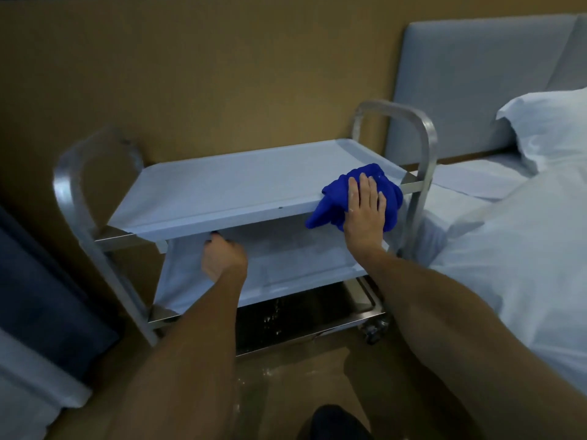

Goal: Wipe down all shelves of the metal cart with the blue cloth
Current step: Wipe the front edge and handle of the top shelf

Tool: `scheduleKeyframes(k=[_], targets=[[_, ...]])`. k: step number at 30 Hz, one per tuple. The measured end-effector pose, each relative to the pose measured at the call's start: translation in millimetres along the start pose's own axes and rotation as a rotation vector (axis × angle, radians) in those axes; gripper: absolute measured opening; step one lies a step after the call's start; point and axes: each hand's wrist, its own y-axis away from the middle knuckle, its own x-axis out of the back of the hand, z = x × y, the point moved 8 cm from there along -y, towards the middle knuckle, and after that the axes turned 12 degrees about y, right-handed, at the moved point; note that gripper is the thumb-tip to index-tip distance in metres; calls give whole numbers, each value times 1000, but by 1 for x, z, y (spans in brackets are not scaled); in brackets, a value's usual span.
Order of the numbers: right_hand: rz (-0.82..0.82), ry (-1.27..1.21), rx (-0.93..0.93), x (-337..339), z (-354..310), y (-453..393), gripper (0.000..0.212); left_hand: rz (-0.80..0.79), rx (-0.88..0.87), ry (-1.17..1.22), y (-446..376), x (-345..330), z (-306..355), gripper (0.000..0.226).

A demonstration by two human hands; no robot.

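The metal cart (422,144) stands against the wall with three shelves: a top shelf (241,188), a middle shelf (286,265) and a dark bottom shelf (305,315). The blue cloth (336,198) lies bunched on the top shelf's near right corner, partly hanging over the front edge. My right hand (365,208) presses flat on the cloth with fingers spread. My left hand (222,255) grips the front edge of the top shelf from below, its fingertips hidden under the rim.
A bed (524,249) with white bedding and a pillow (549,122) sits directly right of the cart, a padded headboard (470,84) behind it. A dark panel and white bedding lie at the left. The floor in front is brown.
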Motion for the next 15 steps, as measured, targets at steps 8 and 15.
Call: scheduleKeyframes(k=[8,15], targets=[[-47,-10,-271,-17,99,-30,84,27,-45,12,7,-49,32,23],[-122,37,-305,-17,88,-33,89,-59,-74,30,19,-79,64,19]])
